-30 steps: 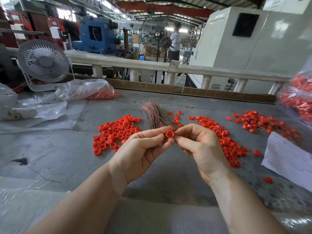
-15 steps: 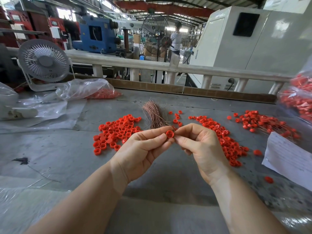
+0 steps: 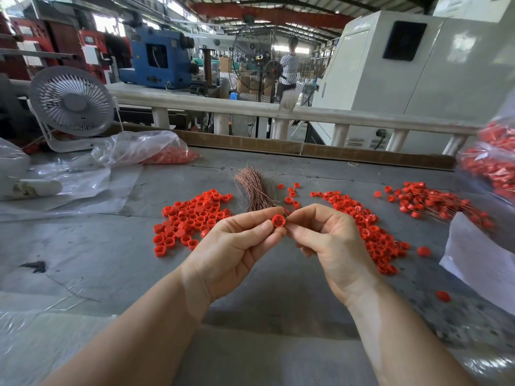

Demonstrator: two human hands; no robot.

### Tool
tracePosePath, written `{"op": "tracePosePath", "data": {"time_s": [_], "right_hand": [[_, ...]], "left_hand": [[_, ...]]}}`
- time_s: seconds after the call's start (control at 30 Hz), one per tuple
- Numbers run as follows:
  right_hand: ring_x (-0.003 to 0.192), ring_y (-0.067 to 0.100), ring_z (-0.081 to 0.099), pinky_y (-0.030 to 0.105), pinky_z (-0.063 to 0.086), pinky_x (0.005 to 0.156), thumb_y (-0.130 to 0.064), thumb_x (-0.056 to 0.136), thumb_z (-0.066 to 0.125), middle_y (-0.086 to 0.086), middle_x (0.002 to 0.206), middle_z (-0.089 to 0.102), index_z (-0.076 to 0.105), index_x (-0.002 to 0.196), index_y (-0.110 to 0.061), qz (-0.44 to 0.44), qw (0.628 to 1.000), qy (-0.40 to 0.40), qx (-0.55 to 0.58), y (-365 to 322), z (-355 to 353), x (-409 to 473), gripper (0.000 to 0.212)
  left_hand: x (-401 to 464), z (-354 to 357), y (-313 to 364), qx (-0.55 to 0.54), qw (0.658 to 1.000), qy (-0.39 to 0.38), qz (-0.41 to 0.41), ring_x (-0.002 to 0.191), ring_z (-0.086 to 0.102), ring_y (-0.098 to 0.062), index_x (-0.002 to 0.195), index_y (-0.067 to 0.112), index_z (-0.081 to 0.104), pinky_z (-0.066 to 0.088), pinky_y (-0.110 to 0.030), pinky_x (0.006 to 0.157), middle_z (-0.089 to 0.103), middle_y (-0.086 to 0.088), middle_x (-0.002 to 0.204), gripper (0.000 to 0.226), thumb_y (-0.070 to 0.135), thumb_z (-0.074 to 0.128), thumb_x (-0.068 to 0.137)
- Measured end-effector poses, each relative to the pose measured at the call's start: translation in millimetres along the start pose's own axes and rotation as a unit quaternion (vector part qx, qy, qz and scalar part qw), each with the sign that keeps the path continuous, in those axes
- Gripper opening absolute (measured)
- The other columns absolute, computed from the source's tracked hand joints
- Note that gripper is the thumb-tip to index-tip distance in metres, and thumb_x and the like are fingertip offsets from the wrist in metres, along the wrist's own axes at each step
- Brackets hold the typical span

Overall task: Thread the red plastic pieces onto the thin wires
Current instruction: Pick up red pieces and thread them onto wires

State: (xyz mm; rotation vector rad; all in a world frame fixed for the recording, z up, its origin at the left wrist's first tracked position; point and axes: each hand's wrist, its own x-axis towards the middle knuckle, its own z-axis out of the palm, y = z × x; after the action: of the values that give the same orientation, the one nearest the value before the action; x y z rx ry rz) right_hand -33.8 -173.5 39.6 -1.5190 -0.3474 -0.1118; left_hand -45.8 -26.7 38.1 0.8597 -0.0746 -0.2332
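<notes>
1. Head view: the left hand (image 3: 237, 246) pinches a single red plastic cap (image 3: 278, 220) between thumb and forefinger, its hollow side with a cross-shaped inner rib turned toward the camera, raised above the grey table (image 3: 83, 260).
2. The right hand (image 3: 331, 240) meets it from the other side, its thumb and forefinger closed together just beside the cap; it appears to pinch a thin wire there, though the strand is too fine to make out clearly.
3. Directly behind the hands lies a bundle of copper-coloured wires (image 3: 252, 188), fanned out on the table.
4. A loose heap of red caps (image 3: 192, 218) lies to the left of the bundle, well apart from the left hand.
5. A second trail of caps (image 3: 373, 232) runs along the right side, passing behind the right hand.
6. Further right, a pile of caps already on wires (image 3: 429, 201) rests near a white sheet of paper (image 3: 479, 257).
7. A clear plastic bag holding red pieces (image 3: 145, 149) lies at the back left, beside a small grey desk fan (image 3: 72, 101).
8. Another bag of red pieces (image 3: 493, 162) sits at the right edge.
9. A few stray caps lie on the table near the right forearm.
</notes>
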Motion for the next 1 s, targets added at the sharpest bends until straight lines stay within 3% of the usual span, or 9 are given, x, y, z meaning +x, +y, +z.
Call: {"op": "tracePosePath", "data": {"time_s": [0.43,0.77,1.0], "right_hand": [[0.053,0.007,0.050,0.017,0.038,0.046,0.004,0.080,0.063,0.000,0.060,0.061,0.066,0.071,-0.015,0.000,1.000,-0.003,-0.013,1.5,0.4,-0.1,0.021],[0.056,0.007,0.060,0.016,0.046,0.052,-0.003,0.078,0.069,-0.003,0.060,0.067,0.065,0.077,-0.015,0.046,0.999,-0.012,-0.018,3.5,0.6,-0.3,0.012],[0.053,0.007,0.059,0.013,0.043,0.049,-0.012,0.075,0.073,-0.001,0.059,0.067,0.065,0.073,-0.016,0.073,0.997,-0.006,-0.040,4.8,0.5,0.4,0.010]], "left_hand": [[1.9,-0.8,-1.4,-0.018,1.000,0.014,0.006,0.071,0.070,-0.011,0.072,0.005,0.075,0.055,-0.016,0.060,0.071,-0.009,0.076,0.020,0.001,0.056,0.069],[1.6,-1.3,-0.8,-0.052,0.999,0.008,0.006,0.073,0.070,-0.012,0.072,0.004,0.075,0.054,-0.015,0.060,0.071,-0.010,0.078,0.019,0.001,0.056,0.068],[3.0,-2.7,-2.2,-0.038,0.999,-0.002,0.006,0.075,0.070,-0.013,0.074,0.004,0.075,0.055,-0.016,0.061,0.071,-0.012,0.080,0.018,0.001,0.057,0.069]]}}
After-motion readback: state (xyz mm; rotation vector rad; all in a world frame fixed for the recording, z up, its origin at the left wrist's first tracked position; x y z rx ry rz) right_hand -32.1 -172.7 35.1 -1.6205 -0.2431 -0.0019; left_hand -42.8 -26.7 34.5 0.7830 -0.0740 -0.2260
